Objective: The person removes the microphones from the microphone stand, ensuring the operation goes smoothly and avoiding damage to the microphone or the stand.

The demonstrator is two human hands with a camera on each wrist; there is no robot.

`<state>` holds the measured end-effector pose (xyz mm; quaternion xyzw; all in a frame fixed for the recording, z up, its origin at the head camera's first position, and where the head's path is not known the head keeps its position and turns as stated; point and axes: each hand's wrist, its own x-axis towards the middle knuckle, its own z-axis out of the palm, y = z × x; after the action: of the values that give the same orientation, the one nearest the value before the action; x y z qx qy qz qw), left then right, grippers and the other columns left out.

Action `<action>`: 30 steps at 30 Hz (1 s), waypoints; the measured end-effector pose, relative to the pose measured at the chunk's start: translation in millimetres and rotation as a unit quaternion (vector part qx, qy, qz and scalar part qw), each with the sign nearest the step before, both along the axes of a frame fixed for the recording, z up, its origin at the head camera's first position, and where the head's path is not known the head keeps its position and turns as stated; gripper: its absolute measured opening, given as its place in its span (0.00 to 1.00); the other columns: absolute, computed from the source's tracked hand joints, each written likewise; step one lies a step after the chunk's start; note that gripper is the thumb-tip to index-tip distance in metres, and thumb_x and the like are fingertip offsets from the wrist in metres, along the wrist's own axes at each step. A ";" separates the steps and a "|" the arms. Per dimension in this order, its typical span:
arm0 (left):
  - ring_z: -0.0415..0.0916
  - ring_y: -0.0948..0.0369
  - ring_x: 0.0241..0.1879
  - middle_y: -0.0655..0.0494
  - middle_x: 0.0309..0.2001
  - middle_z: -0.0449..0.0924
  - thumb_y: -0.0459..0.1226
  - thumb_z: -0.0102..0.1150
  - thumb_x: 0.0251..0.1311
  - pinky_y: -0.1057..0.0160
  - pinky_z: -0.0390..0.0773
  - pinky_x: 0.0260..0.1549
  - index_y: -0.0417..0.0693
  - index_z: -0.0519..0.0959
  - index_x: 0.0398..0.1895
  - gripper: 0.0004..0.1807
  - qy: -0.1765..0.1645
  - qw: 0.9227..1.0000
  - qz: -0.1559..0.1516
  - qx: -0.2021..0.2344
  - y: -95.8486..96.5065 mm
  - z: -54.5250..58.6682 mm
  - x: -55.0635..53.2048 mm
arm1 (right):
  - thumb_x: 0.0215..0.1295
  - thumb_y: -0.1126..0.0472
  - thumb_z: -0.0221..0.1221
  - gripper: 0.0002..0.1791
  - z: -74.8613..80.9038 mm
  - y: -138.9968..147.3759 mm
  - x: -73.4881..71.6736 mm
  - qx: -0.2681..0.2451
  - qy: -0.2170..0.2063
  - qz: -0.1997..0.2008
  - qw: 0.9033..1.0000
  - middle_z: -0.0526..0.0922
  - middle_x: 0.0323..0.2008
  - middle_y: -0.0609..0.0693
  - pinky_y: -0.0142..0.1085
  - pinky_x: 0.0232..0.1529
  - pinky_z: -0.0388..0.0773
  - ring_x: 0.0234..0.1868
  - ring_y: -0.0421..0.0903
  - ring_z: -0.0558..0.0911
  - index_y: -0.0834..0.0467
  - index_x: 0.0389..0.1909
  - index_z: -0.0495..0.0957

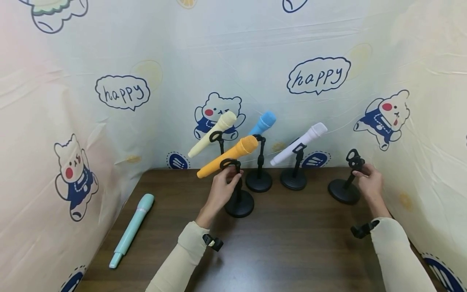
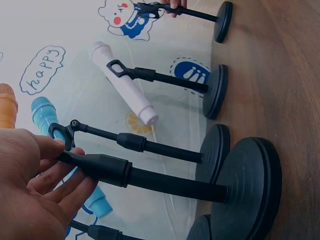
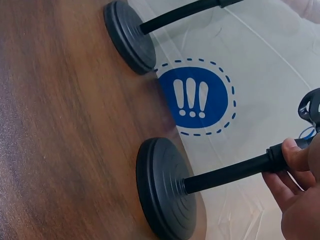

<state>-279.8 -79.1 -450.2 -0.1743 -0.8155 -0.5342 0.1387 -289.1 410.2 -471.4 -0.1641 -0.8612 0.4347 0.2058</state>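
Note:
My left hand (image 1: 221,190) pinches the upper stem of a black microphone stand (image 1: 239,205) between thumb and fingers. An orange microphone (image 1: 228,157) lies slanted in that stand's ring clip. At the right, my right hand (image 1: 371,185) grips the pole of another black stand (image 1: 344,192) near its top; no microphone sits in its clip. In the right wrist view this stand's round base (image 3: 167,190) is at the table surface and its pole (image 3: 227,172) runs up to the thumb and fingers.
Behind stand a cream microphone (image 1: 213,134), a blue microphone (image 1: 263,122) and a white microphone (image 1: 299,144) in stands. A mint-green microphone (image 1: 133,229) lies on the brown table (image 1: 292,243) at left. A printed cloth (image 1: 251,61) hangs behind and at both sides.

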 end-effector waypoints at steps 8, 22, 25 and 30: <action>0.88 0.51 0.51 0.48 0.51 0.91 0.34 0.63 0.75 0.49 0.88 0.55 0.44 0.85 0.55 0.10 0.004 1.000 0.003 -0.003 0.6 -1.2 -0.3 | 0.82 0.64 0.55 0.23 -3.1 3.1 -0.5 -0.008 -0.026 0.005 1.000 0.81 0.66 0.68 0.38 0.57 0.74 0.69 0.62 0.78 0.65 0.72 0.72; 0.90 0.52 0.47 0.48 0.47 0.92 0.36 0.64 0.75 0.51 0.89 0.50 0.41 0.87 0.51 0.09 0.025 1.000 0.009 -0.006 1.1 -0.8 -2.8 | 0.82 0.62 0.55 0.25 -2.4 2.8 2.7 0.008 -0.040 0.016 0.999 0.77 0.68 0.70 0.46 0.54 0.79 0.69 0.68 0.77 0.66 0.74 0.69; 0.90 0.51 0.46 0.48 0.47 0.92 0.36 0.64 0.75 0.50 0.89 0.49 0.41 0.87 0.50 0.09 0.031 0.999 0.010 -0.002 1.5 -1.5 -2.5 | 0.81 0.61 0.56 0.27 -1.1 1.3 4.6 0.011 -0.043 0.010 0.999 0.76 0.69 0.71 0.52 0.58 0.80 0.70 0.68 0.77 0.67 0.75 0.67; 0.90 0.51 0.45 0.49 0.46 0.92 0.36 0.64 0.75 0.51 0.89 0.49 0.43 0.88 0.50 0.08 0.036 0.999 0.010 0.010 2.6 -2.0 -1.7 | 0.77 0.57 0.61 0.27 -2.8 -10.3 9.8 -0.003 -0.018 -0.063 0.998 0.80 0.61 0.66 0.27 0.39 0.75 0.54 0.54 0.83 0.68 0.69 0.71</action>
<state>-281.5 -76.5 -452.2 -0.1838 -0.8063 -0.5342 0.1752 -279.3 399.9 -474.3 -0.2263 -0.8515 0.4207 0.2165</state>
